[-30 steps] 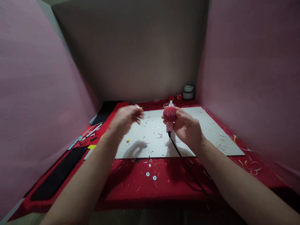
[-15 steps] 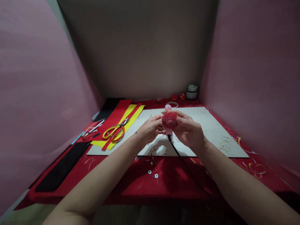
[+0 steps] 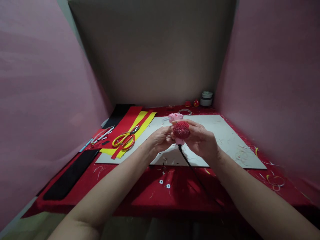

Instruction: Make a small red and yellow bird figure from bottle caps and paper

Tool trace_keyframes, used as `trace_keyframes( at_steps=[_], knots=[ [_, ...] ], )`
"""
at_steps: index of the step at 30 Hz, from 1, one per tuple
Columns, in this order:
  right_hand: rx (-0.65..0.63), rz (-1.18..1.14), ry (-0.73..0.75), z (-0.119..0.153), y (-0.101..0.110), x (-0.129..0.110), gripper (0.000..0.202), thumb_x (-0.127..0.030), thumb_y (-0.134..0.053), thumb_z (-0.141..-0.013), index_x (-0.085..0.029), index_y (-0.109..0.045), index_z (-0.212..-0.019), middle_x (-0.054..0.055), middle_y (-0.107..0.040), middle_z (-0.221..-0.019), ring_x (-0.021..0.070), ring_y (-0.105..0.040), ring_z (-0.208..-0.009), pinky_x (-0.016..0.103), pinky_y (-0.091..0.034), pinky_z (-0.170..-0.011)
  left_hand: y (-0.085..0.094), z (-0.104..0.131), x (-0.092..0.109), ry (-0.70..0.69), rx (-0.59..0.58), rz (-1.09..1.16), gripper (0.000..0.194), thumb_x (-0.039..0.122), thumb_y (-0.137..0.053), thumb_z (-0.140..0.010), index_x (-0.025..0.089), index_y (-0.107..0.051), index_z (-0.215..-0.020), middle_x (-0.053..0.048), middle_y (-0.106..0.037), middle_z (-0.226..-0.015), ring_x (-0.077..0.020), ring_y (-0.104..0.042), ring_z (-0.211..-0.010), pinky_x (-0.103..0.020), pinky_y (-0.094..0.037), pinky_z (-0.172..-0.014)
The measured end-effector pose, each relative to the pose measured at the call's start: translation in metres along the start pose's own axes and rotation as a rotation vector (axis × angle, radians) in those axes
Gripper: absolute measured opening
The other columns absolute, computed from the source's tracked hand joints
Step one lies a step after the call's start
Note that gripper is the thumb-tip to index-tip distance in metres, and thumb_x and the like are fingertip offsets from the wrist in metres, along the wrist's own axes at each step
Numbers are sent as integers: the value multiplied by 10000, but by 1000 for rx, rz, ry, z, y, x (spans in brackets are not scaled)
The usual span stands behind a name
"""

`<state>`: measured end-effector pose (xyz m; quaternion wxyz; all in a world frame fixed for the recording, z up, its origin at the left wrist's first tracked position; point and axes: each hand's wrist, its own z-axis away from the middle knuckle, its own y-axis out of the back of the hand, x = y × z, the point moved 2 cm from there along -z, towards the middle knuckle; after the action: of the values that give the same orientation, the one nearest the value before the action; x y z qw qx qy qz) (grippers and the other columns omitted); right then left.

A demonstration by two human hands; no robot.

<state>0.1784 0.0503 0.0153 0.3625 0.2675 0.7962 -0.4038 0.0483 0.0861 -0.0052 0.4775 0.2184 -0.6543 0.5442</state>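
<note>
A red, bumpy-textured ball (image 3: pixel 181 130) is held up between both hands over the white board (image 3: pixel 215 133). My left hand (image 3: pixel 162 137) pinches its left side with fingers closed. My right hand (image 3: pixel 201 138) has its fingers closed round the right side. Just behind the ball is a pink glue gun (image 3: pixel 175 117), nozzle pointing left, its handle showing below the ball and a black cord (image 3: pixel 186 158) running down from it. Which fingers grip the gun is partly hidden.
On the left, orange-and-yellow scissors (image 3: pixel 124 140) lie on yellow and red felt (image 3: pixel 125 125), beside black felt (image 3: pixel 72 175) and pens (image 3: pixel 102 136). Two small white eye pieces (image 3: pixel 165 184) lie in front. A lidded jar (image 3: pixel 206 99) stands at the back right.
The pink gun has turned, so its nozzle now shows at the left. The ball has tilted slightly between the hands. The whole view has shifted a little.
</note>
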Motion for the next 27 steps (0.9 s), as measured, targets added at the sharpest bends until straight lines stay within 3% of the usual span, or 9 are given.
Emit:
trace_keyframes(
  at_steps=[4,10,17,21,27],
  knots=[
    [-9,-17,18,0,-2,-5,249,-368,-670,-725,-232,-757,-913,38,-708,-819,213,-614,-758,401,-467,-826,-7,5,5,-73,-32,-49,237,209,-803,-626,111,-596,-686,27,-553,-542,-76,-513,-475,-194,-447,-497],
    [125,-121,102,0,7,-15,202,-314,-653,-728,-177,-748,-843,69,-724,-872,220,-640,-815,390,-477,-856,-14,15,19,-247,42,-157,285,336,-719,-764,107,-627,-905,-65,-704,-743,-192,-684,-686,-327,-566,-674],
    [418,-293,65,-7,31,-18,176,-334,-699,-697,-189,-670,-792,53,-704,-786,198,-632,-694,336,-490,-630,-10,31,28,-334,136,-173,278,349,-607,-866,81,-575,-932,-132,-726,-777,-209,-718,-681,-334,-570,-711],
    [485,-290,6,-9,42,-17,226,-375,-659,-732,-175,-669,-839,77,-704,-745,185,-599,-615,336,-485,-615,-18,41,27,-359,132,-154,270,356,-666,-825,123,-567,-917,-40,-678,-733,-153,-675,-606,-304,-560,-651],
    [516,-279,-34,-16,54,-17,242,-380,-685,-707,-179,-650,-836,92,-700,-728,187,-589,-611,347,-492,-632,-27,51,22,-366,50,-298,197,256,-725,-777,143,-565,-802,74,-450,-517,-46,-423,-424,-219,-421,-476]
  ],
)
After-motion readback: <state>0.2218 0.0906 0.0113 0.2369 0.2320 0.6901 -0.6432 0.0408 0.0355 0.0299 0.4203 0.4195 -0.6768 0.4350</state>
